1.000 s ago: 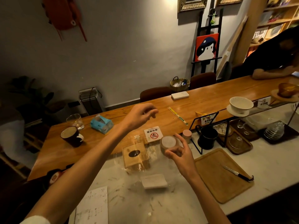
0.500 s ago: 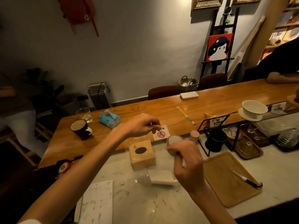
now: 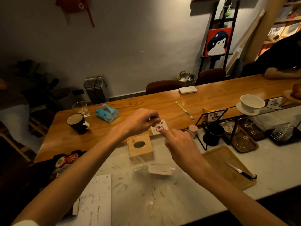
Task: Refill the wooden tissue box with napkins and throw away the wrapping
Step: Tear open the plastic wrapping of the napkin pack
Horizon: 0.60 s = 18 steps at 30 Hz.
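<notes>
While both my hands work at the back edge of the pale marbled counter (image 3: 162,201), the things the task needs lie nearer to me than either grip. Nearest is a white printed paper sheet (image 3: 96,199), flat at the counter's near left. Beyond it lies the flat rectangular stack of pale napkins (image 3: 160,169), partly inside its crumpled clear plastic wrapping (image 3: 140,168); its long axis runs roughly left to right, and it sits just on my side of the square light-wood tissue box (image 3: 140,148), which stands upright with its dark oval opening facing up. My right hand (image 3: 180,144) hovers just beyond and to the right of the stack, index finger extended and touching the small white card with a red prohibition symbol (image 3: 160,128), the other fingers loosely curled; whether they enclose anything I cannot tell. My left hand (image 3: 140,121) is farther off, past the box, thumb and fingertips pressed together on the card's upper left corner. I judge the right hand the nearer one to the napkins: it would need to draw back toward me and slightly left. The box lies below and between my two forearms. To the right rests a brown wooden tray (image 3: 216,160) with a small black-handled knife (image 3: 241,172). Farther out, on the long orange-brown wooden bar (image 3: 130,105), stand a dark mug (image 3: 77,123) and a light blue tissue pack (image 3: 107,112).
</notes>
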Available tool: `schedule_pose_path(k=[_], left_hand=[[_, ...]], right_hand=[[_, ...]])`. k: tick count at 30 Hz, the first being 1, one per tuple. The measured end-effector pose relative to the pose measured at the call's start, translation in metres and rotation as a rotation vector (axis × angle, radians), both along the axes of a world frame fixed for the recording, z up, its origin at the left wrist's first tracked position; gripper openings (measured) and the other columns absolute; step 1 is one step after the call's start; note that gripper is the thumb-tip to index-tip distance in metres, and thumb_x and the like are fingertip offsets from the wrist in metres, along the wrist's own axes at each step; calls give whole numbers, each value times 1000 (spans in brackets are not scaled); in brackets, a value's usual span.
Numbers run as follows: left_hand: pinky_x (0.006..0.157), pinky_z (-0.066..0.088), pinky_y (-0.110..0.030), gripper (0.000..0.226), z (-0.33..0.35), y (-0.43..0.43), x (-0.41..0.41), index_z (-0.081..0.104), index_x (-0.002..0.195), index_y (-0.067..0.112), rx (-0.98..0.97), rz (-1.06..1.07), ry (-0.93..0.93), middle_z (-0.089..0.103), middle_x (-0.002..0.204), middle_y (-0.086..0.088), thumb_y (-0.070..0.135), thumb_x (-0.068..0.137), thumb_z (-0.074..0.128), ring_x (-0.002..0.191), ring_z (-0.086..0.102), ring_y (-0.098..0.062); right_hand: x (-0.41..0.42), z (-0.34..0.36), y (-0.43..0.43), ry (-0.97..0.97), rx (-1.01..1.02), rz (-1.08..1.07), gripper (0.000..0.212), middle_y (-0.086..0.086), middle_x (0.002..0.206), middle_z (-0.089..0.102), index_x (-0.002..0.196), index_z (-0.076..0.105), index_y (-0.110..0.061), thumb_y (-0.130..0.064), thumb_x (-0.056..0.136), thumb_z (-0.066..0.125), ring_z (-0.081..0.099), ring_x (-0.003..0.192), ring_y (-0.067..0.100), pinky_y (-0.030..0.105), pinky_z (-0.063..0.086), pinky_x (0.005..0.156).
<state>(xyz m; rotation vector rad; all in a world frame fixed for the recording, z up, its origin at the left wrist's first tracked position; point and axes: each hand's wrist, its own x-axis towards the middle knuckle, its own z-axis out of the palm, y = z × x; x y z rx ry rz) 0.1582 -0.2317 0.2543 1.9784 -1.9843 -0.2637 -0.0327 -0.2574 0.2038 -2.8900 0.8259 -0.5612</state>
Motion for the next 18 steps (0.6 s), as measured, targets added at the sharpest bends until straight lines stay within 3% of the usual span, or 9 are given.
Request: schedule_pose_path(k=[2, 5, 10, 13, 16, 18], left_hand=[[61, 44, -16, 18, -3, 5, -1, 63, 108, 18, -39, 3, -36, 66, 95, 5, 29, 97, 53, 69, 53, 3], [70, 54, -29, 21, -6, 12, -5, 60, 105, 22, -64, 28, -163, 67, 95, 5, 38, 97, 49, 79, 58, -6], [61, 56, -36, 36, -7, 30, -20, 58, 107, 20, -108, -10, -432, 69, 107, 1, 45, 100, 34, 81, 65, -18], [55, 52, -30, 39, -9, 39, -33, 55, 113, 17, -60, -58, -478, 68, 113, -1, 44, 99, 31, 78, 63, -17], [50, 53, -31, 47, -15, 45, -43, 57, 109, 18, -96, -97, -464, 70, 96, 0, 48, 98, 23, 66, 62, -15], [50, 53, -33, 47, -19, 47, -50, 57, 107, 18, -65, -115, -430, 66, 84, 3, 50, 98, 23, 62, 60, -15]], right_hand=[[-12, 2, 6, 23, 87, 43, 70, 2, 122, 60, 145, 37, -20, -10, 84, 70, 58, 103, 21, 34, 49, 85], [-30, 3, 19, 112, 93, 124, 80, -5, 126, 61, 150, 19, -29, -9, 88, 66, 55, 109, 18, 30, 41, 92], [-69, -3, 35, 361, 103, 380, 71, -18, 93, 69, 132, 48, -36, -8, 73, 78, 55, 78, 9, 21, 32, 66], [-82, 9, 44, 504, 276, 469, 53, -10, 112, 67, 140, 39, -38, -20, 94, 58, 56, 100, 17, 28, 37, 77], [-91, 19, 46, 483, 457, 362, 48, -4, 127, 58, 146, 23, -39, -37, 102, 41, 51, 114, 19, 30, 43, 87], [-85, 20, 47, 440, 442, 255, 50, -2, 128, 56, 144, 27, -35, -23, 99, 47, 53, 115, 20, 34, 48, 90]])
